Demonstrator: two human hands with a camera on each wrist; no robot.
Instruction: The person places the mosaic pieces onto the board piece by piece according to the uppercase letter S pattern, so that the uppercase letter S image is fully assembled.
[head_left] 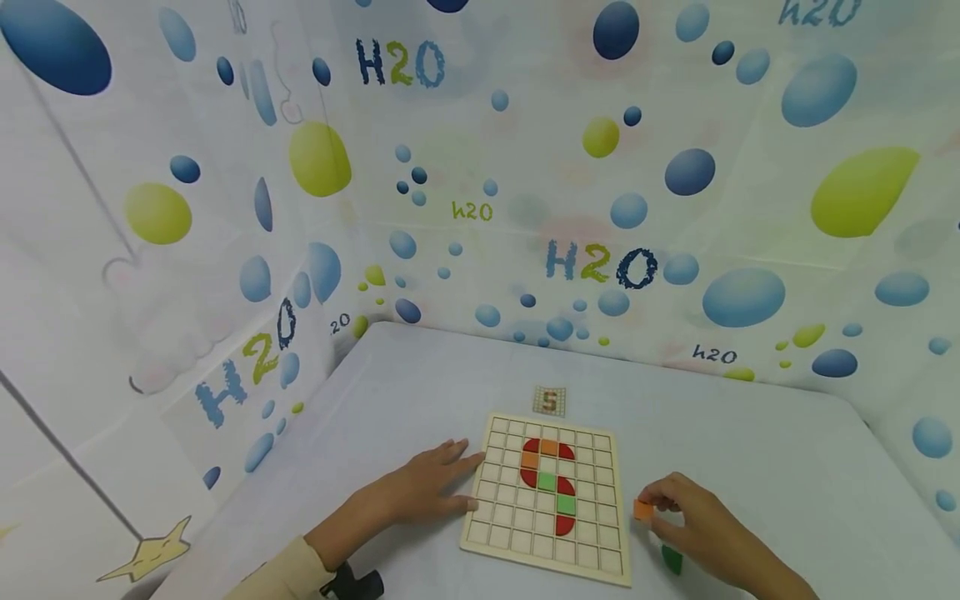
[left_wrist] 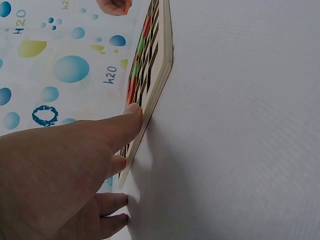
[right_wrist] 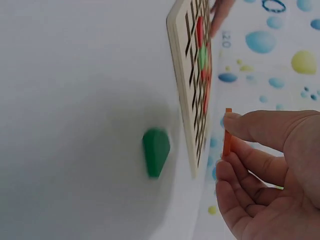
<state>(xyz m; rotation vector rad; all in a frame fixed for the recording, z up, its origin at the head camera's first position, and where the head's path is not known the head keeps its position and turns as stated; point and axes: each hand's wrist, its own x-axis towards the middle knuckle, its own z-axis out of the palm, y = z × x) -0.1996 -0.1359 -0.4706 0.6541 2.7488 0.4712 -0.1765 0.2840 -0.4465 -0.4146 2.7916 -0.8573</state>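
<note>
An orange square tile is pinched between the thumb and fingers of my right hand, just right of the wooden grid board. Red quarter-round tiles, orange squares and light green squares sit in the board's cells, forming an S-like curve. My left hand lies with fingers extended, thumb and fingertips at the board's left edge. In the left wrist view, its thumb rests against the board's rim. A dark green piece lies on the table below my right hand.
A small card with an S pattern on a grid lies behind the board. The white table meets a printed backdrop at the back and left. A black object is near my left forearm.
</note>
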